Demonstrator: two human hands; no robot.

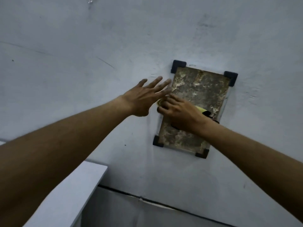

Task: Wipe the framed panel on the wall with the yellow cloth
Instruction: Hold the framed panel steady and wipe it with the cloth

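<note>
Plain room, scuffed pale wall [82, 46]

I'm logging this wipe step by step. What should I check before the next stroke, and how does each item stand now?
1. Grip on yellow cloth by right hand: ok, yellow shows on both sides of it.
2. Contact of right hand with framed panel: ok, at its left middle.
3. Stroke path free of left hand: not ok, its spread fingertips reach the panel's left edge.
4. All four black corner brackets in place: ok.
5. Panel surface clean: cannot tell, mottled all over.
</note>
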